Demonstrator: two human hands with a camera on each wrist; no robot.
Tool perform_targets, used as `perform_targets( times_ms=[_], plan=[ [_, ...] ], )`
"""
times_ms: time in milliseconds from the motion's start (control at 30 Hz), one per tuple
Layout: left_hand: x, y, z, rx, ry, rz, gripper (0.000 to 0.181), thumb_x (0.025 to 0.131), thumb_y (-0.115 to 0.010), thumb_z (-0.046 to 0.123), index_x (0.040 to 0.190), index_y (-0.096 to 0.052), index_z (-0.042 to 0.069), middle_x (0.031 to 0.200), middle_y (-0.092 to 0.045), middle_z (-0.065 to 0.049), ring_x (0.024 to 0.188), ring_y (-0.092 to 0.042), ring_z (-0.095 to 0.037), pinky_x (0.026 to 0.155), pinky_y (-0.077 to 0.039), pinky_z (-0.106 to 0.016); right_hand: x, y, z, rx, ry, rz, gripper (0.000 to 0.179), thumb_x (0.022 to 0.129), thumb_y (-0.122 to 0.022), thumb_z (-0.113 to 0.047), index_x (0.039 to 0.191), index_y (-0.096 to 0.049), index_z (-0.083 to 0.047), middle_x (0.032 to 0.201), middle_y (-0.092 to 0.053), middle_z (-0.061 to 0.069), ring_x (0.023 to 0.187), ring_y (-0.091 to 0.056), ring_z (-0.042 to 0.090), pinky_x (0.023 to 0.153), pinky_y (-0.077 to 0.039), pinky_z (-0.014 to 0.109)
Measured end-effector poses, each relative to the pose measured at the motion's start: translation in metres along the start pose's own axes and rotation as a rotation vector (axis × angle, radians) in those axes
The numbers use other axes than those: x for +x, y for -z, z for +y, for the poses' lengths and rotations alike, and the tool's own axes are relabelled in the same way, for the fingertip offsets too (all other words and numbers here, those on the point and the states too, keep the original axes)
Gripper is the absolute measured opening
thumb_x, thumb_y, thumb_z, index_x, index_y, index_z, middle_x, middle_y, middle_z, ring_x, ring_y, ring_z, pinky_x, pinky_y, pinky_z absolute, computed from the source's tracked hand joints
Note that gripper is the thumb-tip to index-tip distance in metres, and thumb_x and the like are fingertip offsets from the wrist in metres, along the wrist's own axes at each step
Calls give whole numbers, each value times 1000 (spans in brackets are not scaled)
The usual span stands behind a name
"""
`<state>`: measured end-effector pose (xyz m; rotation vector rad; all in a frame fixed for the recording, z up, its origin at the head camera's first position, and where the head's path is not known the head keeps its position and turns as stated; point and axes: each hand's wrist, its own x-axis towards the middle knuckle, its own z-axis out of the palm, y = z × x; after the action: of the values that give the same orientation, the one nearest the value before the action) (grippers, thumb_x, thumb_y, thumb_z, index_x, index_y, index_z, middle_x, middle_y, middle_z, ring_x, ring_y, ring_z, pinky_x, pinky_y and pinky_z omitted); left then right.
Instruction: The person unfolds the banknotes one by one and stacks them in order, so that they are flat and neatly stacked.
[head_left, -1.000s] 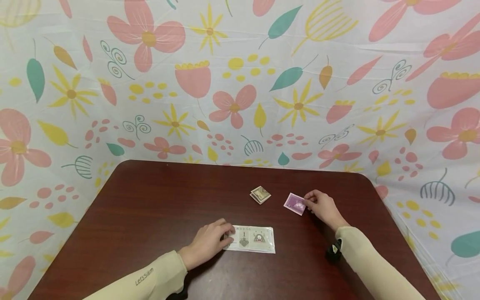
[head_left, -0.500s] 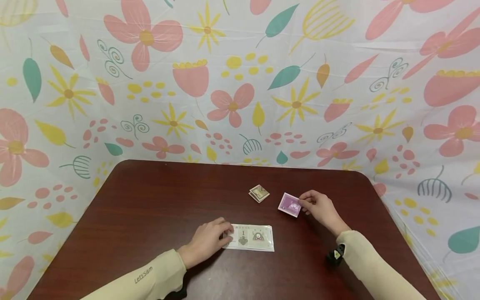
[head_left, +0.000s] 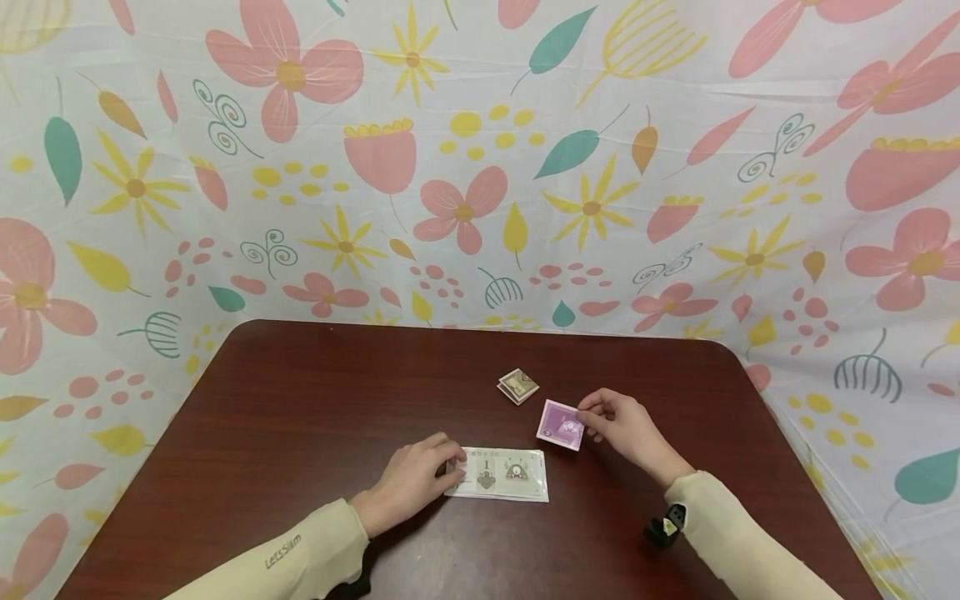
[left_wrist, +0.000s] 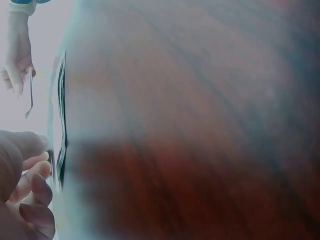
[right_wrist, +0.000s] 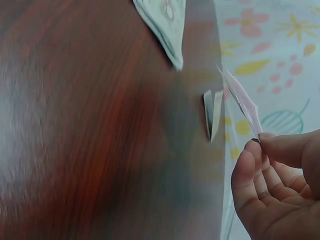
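Observation:
In the head view, a thin stack of white play banknotes (head_left: 504, 475) marked 1 lies flat near the table's middle. My left hand (head_left: 416, 479) holds its left end between thumb and fingers. Farther right, my right hand (head_left: 622, 429) pinches a folded purple banknote (head_left: 560, 424) by its right edge, between thumb and fingertips. The purple banknote (right_wrist: 242, 95) appears edge-on in the right wrist view, raised over the table. From the left wrist side, the stack (left_wrist: 61, 120) shows several layered edges beside the left fingers (left_wrist: 42, 190).
A folded brownish banknote (head_left: 518, 387) lies behind the stack, its halves standing slightly apart. The dark wooden table (head_left: 337, 400) has rounded far corners. Behind it hangs a white cloth (head_left: 465, 100) with flowers and leaves.
My right hand has carried the purple banknote left and nearer, closer to the stack's right end. My left hand stays at the stack, and the brownish banknote has not moved.

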<state>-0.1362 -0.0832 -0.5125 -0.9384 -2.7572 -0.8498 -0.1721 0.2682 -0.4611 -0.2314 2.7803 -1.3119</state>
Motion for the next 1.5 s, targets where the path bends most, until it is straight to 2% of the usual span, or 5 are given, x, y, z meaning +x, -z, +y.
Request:
perform_targets(
  times_ms=[300, 567, 800, 1233, 1500],
  plan=[
    [7, -2, 9, -13, -36, 73, 10, 93, -79, 20, 101, -74, 19, 92, -67, 9, 73, -62, -6, 62, -50, -27, -8, -15, -19, 40, 38, -40, 7, 95, -73, -3, 101, -68, -2, 82, -69, 7, 66, -64, 17, 64, -59, 38],
    [16, -6, 22, -115, 13, 105, 5, 96, -77, 22, 100, -75, 21, 90, -67, 13, 66, -52, 3, 61, -45, -20, -14, -28, -33, 63, 99, -75, 8, 95, -74, -3, 99, -68, -3, 80, -68, 4, 64, -63, 17, 61, -58, 37],
    [22, -8, 32, -223, 59, 133, 7, 99, -73, 26, 98, -75, 19, 89, -68, 13, 64, -51, 5, 63, -46, -19, -16, -38, -42, 71, 129, -102, 8, 94, -75, -5, 98, -68, -5, 80, -69, 6, 63, -62, 14, 58, -54, 28],
    [24, -11, 36, -336, 97, 180, 6, 95, -77, 14, 92, -73, 17, 86, -69, 10, 65, -53, 1, 61, -48, -20, -18, -50, -47, 64, 155, -121, 7, 95, -73, -3, 98, -69, -7, 82, -69, 1, 68, -67, 26, 58, -57, 31],
    [25, -8, 37, -459, 146, 145, 8, 94, -76, 11, 90, -71, 16, 84, -71, 8, 63, -51, 1, 59, -46, -20, -19, -54, -47, 34, 175, -120, 7, 95, -74, -4, 98, -69, -8, 83, -69, -1, 68, -63, 10, 59, -55, 25]
  ],
)
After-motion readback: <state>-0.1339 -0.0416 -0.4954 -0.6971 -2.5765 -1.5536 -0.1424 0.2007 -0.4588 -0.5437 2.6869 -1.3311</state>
